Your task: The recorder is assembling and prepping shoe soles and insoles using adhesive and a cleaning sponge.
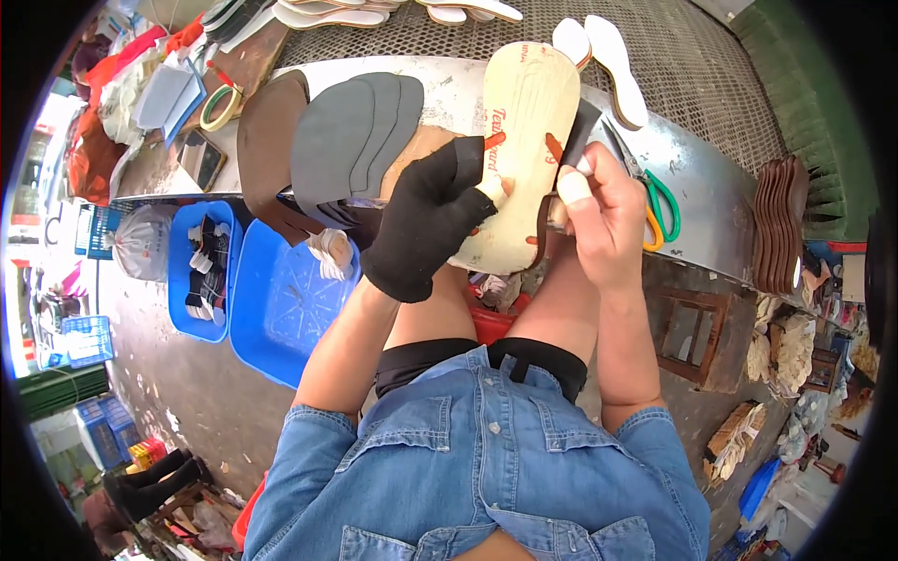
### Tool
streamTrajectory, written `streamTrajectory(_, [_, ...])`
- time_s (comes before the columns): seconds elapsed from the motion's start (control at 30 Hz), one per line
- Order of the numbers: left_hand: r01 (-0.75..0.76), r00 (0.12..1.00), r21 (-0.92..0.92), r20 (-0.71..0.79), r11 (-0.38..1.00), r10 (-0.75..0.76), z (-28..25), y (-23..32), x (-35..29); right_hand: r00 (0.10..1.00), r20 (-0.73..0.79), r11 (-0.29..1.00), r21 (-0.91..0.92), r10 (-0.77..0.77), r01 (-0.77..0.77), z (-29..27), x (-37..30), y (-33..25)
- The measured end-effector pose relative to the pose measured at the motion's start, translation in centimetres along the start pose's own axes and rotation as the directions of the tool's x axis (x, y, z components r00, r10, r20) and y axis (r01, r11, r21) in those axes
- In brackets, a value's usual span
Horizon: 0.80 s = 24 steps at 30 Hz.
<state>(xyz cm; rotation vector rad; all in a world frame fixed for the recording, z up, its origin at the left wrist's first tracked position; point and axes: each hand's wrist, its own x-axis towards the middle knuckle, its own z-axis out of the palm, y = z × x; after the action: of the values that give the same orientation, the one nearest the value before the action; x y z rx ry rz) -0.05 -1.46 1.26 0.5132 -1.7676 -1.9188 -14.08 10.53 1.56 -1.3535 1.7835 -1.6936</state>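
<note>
A tan shoe insole board [526, 98] with red marks is held up above the near edge of the metal bench. My left hand [421, 220], in a black fingerless glove, grips its left side, with the thumb lying on its face. At its right edge my right hand [606, 210], wrapped with pale tape on some fingers, pinches a dark strip of material [582, 126] against the board. The strip is partly hidden behind the board and fingers. Scissors [666, 208] with green and orange handles lie on the bench just right of my right hand.
Grey cut pieces [337, 140] and brown ones [262, 140] lie overlapped on the bench at left. White insoles [617, 75] rest behind on mesh. Brown strips [779, 224] stack at the right end. Below left stand blue tubs [281, 313]; a wooden frame [692, 332] is below right.
</note>
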Motion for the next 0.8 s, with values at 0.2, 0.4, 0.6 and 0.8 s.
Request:
streamTrajectory(0.2, [-0.021, 0.993, -0.007, -0.116, 1.0, 0.02, 0.8, 0.3, -0.5, 0.999, -0.038, 0.993, -0.117, 0.025, -0.029, 0.9, 0.5, -0.9])
streamTrajectory(0.4, [-0.046, 0.997, -0.014, -0.069, 0.999, 0.045, 0.6, -0.5, -0.6, 0.969, 0.079, 0.928, -0.279, -0.235, 0.248, -0.4, 0.2, -0.7])
streamTrajectory(0.6, [0.068, 0.998, -0.422, 0.04, 0.904, -0.057, 1.2, -2.1, -0.6, 0.931, 0.041, 0.743, 0.59, 0.363, -0.316, 1.9, -0.9, 0.6])
streamTrajectory(0.8, [0.1, 0.995, -0.314, 0.031, 0.944, -0.095, 1.4, -1.3, -0.9, 0.991, 0.058, 0.93, 0.345, 0.118, -0.131, 1.6, 0.0, 0.3])
